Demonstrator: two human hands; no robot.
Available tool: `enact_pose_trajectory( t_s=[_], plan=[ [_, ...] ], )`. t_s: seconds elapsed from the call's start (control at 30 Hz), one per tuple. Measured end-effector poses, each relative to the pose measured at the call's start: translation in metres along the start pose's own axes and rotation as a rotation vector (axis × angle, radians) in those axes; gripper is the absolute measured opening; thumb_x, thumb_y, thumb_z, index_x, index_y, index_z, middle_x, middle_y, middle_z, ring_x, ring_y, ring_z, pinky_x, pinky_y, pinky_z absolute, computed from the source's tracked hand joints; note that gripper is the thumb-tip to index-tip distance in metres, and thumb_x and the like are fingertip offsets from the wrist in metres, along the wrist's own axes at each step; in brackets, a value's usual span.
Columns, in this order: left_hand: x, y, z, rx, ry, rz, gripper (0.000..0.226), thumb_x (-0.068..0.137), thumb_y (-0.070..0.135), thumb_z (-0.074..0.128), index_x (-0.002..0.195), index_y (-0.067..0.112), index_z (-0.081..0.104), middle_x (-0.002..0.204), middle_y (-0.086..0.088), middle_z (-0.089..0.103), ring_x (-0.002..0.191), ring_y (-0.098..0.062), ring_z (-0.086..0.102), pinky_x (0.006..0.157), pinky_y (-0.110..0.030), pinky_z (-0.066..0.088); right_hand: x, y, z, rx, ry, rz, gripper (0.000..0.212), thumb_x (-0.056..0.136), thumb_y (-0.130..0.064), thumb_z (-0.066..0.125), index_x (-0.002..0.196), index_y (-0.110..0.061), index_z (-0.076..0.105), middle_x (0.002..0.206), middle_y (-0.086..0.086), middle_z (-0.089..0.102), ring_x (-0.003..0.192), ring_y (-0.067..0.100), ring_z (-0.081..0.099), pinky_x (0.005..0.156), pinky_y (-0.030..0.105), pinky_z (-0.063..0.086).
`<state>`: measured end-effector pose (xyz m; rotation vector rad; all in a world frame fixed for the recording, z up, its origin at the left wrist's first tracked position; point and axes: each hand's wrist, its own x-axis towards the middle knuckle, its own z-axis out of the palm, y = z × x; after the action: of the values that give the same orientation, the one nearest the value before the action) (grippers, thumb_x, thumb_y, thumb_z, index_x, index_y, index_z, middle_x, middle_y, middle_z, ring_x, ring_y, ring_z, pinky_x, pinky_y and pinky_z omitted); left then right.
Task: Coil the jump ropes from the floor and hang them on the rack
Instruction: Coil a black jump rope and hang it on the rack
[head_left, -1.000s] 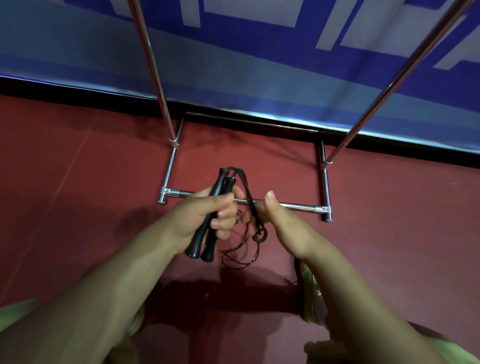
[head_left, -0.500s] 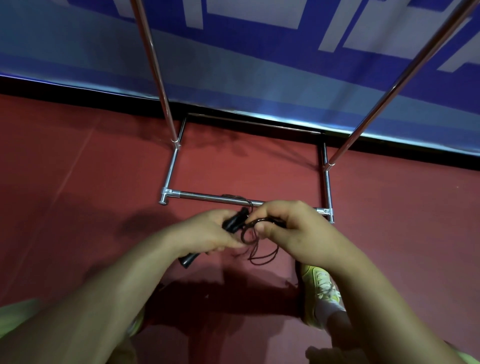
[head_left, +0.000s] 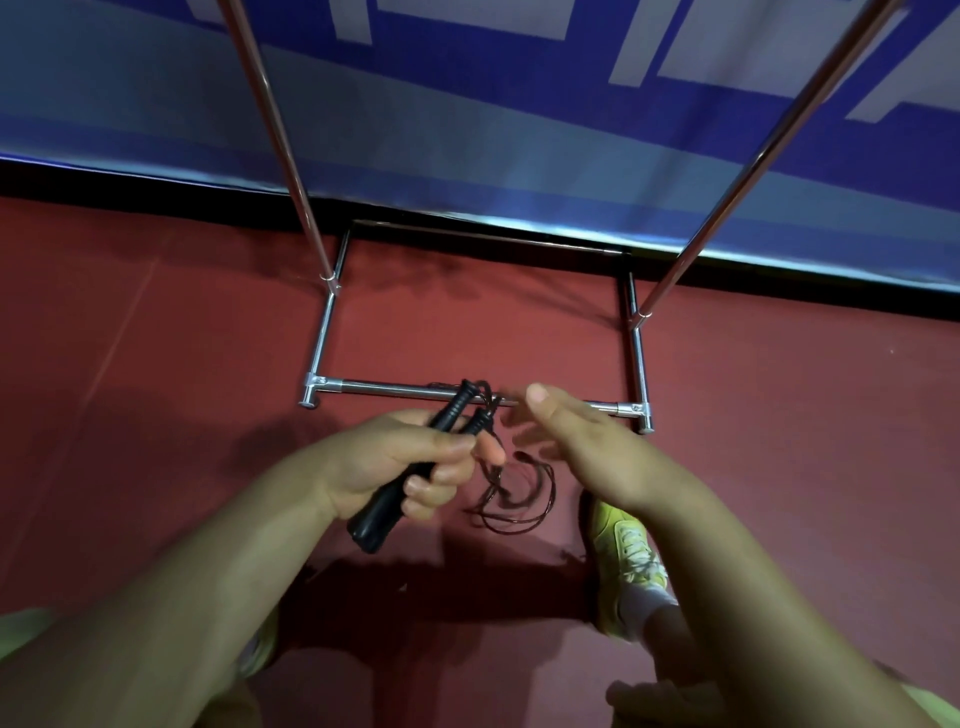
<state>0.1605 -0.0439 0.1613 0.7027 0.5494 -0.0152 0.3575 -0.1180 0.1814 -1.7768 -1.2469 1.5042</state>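
1. Between my hands, above the red floor (head_left: 171, 395), hangs the rope (head_left: 519, 493): two black handles (head_left: 415, 467) side by side, ribbed at their upper ends, with thin dark cord drooping below them in several loose, uneven loops.
2. My left hand (head_left: 400, 462) is curled round both handles at mid-length, thumb on top, tips pointing up and away from me.
3. My right hand (head_left: 576, 441) is spread, fingers fairly straight and thumb raised, just beside the handle tips. It appears to hold nothing; whether a fingertip touches the cord, I cannot tell, as that area is blurred.
4. Risk, as I judge it: nothing binds the loops, so they may slip or tangle before hanging. A loop could also snag on the rack's low front bar, which lies just behind the handle tips.
5. Rack (head_left: 332, 387): chrome base frame on the floor, two posts rising out of view. No rope shows on its visible parts.
6. Behind it runs a blue banner (head_left: 519, 130); my yellow-green shoe (head_left: 623, 551) stands below the loops.
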Motion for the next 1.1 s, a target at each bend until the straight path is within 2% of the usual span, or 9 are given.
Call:
enact_pose_trajectory(
  t_s=[0.1, 0.27, 0.33, 0.47, 0.67, 0.77, 0.87, 0.97, 1.1],
  plan=[
    [-0.001, -0.001, -0.001, -0.011, -0.102, -0.071, 0.03, 0.064, 0.031, 0.084, 0.086, 0.014, 0.075, 0.055, 0.007, 0.046, 0.038, 0.0, 0.038, 0.038, -0.014, 0.034, 0.006, 0.002, 0.005, 0.196, -0.002, -0.112, 0.037, 0.092, -0.044, 0.046, 0.124, -0.029, 0.056, 0.127, -0.011, 0.061, 0.119, 0.001, 0.053, 0.101, 0.023, 0.041],
    [-0.007, 0.002, -0.003, -0.079, -0.275, -0.031, 0.027, 0.074, 0.032, 0.077, 0.093, 0.013, 0.073, 0.058, 0.008, 0.053, 0.041, 0.001, 0.044, 0.042, -0.014, 0.039, 0.012, 0.001, 0.012, 0.399, -0.126, -0.194, 0.026, 0.093, -0.024, 0.046, 0.091, -0.01, 0.068, 0.081, 0.013, 0.063, 0.082, 0.027, 0.059, 0.085, 0.046, 0.046],
    [-0.008, 0.002, -0.005, -0.112, -0.307, 0.003, 0.026, 0.076, 0.03, 0.076, 0.096, 0.013, 0.072, 0.06, 0.008, 0.054, 0.043, 0.001, 0.046, 0.044, -0.014, 0.041, 0.015, -0.004, 0.018, 0.501, -0.122, -0.13, 0.032, 0.092, -0.033, 0.05, 0.068, -0.021, 0.066, 0.061, 0.007, 0.051, 0.059, 0.022, 0.054, 0.067, 0.038, 0.047],
    [-0.005, -0.004, -0.004, -0.127, -0.21, 0.063, 0.049, 0.068, 0.028, 0.082, 0.113, 0.014, 0.069, 0.059, 0.006, 0.049, 0.043, 0.0, 0.043, 0.044, -0.016, 0.04, 0.016, -0.009, 0.033, 0.55, -0.019, 0.108, 0.055, 0.095, -0.045, 0.045, 0.046, -0.021, 0.048, 0.043, -0.003, 0.029, 0.036, 0.012, 0.033, 0.05, 0.026, 0.047],
    [-0.003, 0.006, -0.006, -0.298, 0.057, 0.23, 0.086, 0.052, 0.017, 0.089, 0.128, 0.021, 0.051, 0.053, 0.005, 0.043, 0.036, 0.0, 0.036, 0.035, -0.014, 0.036, 0.016, -0.007, 0.04, 0.342, -0.029, 0.077, 0.074, 0.1, -0.053, 0.015, 0.069, -0.007, 0.063, 0.045, 0.005, 0.047, 0.048, 0.023, 0.054, 0.061, 0.028, 0.042],
    [-0.002, 0.014, -0.007, -0.187, 0.337, 0.226, 0.056, 0.074, 0.004, 0.066, 0.125, 0.023, 0.052, 0.051, 0.005, 0.041, 0.035, -0.002, 0.033, 0.034, -0.014, 0.031, 0.005, -0.012, 0.035, 0.179, -0.093, -0.01, 0.068, 0.099, -0.053, 0.019, 0.086, -0.006, 0.066, 0.049, -0.002, 0.049, 0.05, 0.012, 0.051, 0.055, 0.022, 0.04],
    [0.002, 0.008, -0.003, 0.193, 0.509, 0.097, 0.037, 0.089, -0.001, 0.052, 0.114, 0.026, 0.059, 0.049, 0.005, 0.043, 0.037, -0.005, 0.034, 0.036, -0.016, 0.029, -0.004, -0.016, 0.026, -0.288, -0.126, -0.156, 0.037, 0.099, -0.039, 0.045, 0.085, -0.007, 0.056, 0.056, -0.011, 0.042, 0.051, 0.005, 0.036, 0.057, 0.028, 0.033],
    [0.004, -0.001, 0.001, 0.6, 0.41, -0.063, 0.016, 0.078, 0.014, 0.066, 0.089, 0.024, 0.059, 0.052, 0.005, 0.048, 0.041, -0.006, 0.038, 0.042, -0.02, 0.03, -0.013, -0.022, 0.015, -0.571, -0.085, -0.268, 0.012, 0.096, -0.026, 0.054, 0.086, -0.022, 0.059, 0.065, -0.014, 0.049, 0.059, 0.004, 0.044, 0.058, 0.02, 0.034],
    [0.005, -0.008, 0.012, 0.707, 0.19, -0.196, 0.011, 0.087, 0.01, 0.064, 0.095, 0.016, 0.06, 0.055, 0.009, 0.055, 0.046, -0.006, 0.047, 0.048, -0.022, 0.036, -0.015, -0.027, 0.004, -0.234, -0.04, -0.247, 0.017, 0.089, -0.014, 0.065, 0.074, -0.021, 0.062, 0.064, -0.003, 0.061, 0.054, 0.002, 0.05, 0.054, 0.018, 0.04]
  ],
)
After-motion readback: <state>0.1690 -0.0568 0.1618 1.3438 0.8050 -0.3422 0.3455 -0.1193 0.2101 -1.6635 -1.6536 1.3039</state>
